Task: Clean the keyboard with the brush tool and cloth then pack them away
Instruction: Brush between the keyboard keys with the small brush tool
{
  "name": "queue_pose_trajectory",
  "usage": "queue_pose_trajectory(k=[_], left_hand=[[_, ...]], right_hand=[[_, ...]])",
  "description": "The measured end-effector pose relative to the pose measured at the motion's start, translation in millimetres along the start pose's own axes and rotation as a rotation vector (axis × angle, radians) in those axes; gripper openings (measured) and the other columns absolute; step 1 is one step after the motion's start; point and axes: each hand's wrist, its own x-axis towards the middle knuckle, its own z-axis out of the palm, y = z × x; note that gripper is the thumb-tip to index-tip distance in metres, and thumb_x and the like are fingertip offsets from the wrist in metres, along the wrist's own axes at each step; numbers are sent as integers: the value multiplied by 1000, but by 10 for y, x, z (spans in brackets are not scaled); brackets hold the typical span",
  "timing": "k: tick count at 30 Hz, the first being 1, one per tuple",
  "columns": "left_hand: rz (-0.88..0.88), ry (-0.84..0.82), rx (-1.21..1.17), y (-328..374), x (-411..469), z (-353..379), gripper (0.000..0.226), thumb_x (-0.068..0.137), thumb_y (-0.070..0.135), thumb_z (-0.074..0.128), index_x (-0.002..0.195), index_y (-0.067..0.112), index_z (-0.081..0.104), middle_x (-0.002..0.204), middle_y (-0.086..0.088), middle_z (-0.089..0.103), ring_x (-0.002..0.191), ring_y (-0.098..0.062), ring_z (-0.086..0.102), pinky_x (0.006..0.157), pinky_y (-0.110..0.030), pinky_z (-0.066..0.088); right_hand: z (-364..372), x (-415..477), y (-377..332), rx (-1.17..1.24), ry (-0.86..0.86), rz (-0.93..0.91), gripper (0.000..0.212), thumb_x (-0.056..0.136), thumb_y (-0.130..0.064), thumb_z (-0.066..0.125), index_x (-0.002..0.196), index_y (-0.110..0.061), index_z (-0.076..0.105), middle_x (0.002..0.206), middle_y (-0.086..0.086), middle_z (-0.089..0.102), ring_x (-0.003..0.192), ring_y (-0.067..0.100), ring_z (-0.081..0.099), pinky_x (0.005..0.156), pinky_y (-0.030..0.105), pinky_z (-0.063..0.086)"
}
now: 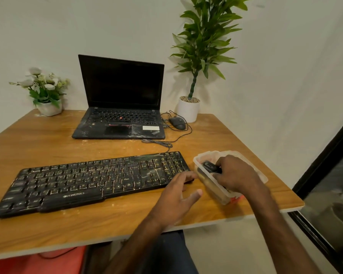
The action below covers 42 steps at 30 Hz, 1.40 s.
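Observation:
A black keyboard [91, 179], streaked with dust, lies across the wooden table [48, 143]. To its right stands a clear plastic container [220, 196]. My right hand [236, 175] reaches into the container and grips a black brush tool [210, 166] there. My left hand [178, 192] rests on the table at the keyboard's right end, fingers spread, holding nothing. No cloth can be made out; the inside of the container is mostly hidden by my right hand.
An open black laptop [121, 107] stands at the back, with a wired mouse [177, 123] and loose cable [158, 143] beside it. A flower pot [48, 107] is at the back left, a tall potted plant [188, 109] at the back right. The table edge runs close behind the container.

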Motion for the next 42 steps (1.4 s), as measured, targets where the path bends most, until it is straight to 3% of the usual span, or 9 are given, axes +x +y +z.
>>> queue_pose_trajectory(k=[11,14,17,19,23,26,35,39,42], left_hand=[[-91,50,-255,-7,-28,-44,29,96,29,64,125,29,60,123,12,62,112,-1,60,98,-35,54],[-77,83,-372,-11,-29,-54,29,94,32,66,123,30,60,121,8,66,108,-11,63,89,-34,57],[-68,114,-605,-9,-39,-86,63,79,56,75,131,29,53,123,1,67,108,-21,67,76,-34,58],[-29,75,-691,-4,-56,-107,87,67,61,82,139,30,45,123,-3,66,92,-22,69,61,-33,57],[-15,126,-677,40,-78,-109,89,69,30,89,142,44,41,111,-9,68,72,-18,64,45,-28,48],[25,208,-651,49,-84,-120,78,73,20,86,131,55,47,120,-4,66,85,-22,67,46,-29,49],[53,348,-573,92,-105,-122,59,75,19,85,122,41,58,117,7,67,94,-23,69,46,-26,50],[102,439,-489,72,-78,-131,61,70,12,89,120,30,60,116,10,67,110,-13,65,82,-34,60],[117,485,-408,53,-70,-128,62,67,16,91,119,27,60,120,7,60,115,-12,61,86,-38,60]], right_hand=[[94,-101,-72,265,224,16,54,84,-22,76,120,-28,36,102,0,68,81,20,63,71,36,55],[-48,-270,-55,659,389,-12,48,84,-30,78,121,-30,47,95,-13,64,83,13,65,72,35,56],[-149,-551,-180,1251,211,-193,36,83,-22,76,118,-27,65,103,-5,71,86,15,70,59,29,57],[-77,-655,-271,1316,120,-249,42,79,-19,79,118,-29,68,107,-2,70,92,16,69,62,29,59],[90,-620,-383,1468,127,-65,69,71,-17,83,129,-29,46,103,8,71,89,16,72,68,23,57],[101,-605,-443,1652,169,2,68,71,-22,80,129,-25,44,104,12,72,86,19,73,63,21,54],[304,-588,-707,1810,176,77,46,88,-11,69,123,-25,43,115,14,64,104,29,68,75,33,59],[462,-607,-898,2073,215,94,44,90,-7,65,126,-28,54,119,15,67,107,32,68,78,43,60],[516,-587,-977,2139,179,75,47,93,-5,60,132,-31,52,123,14,66,111,30,67,87,52,56]])
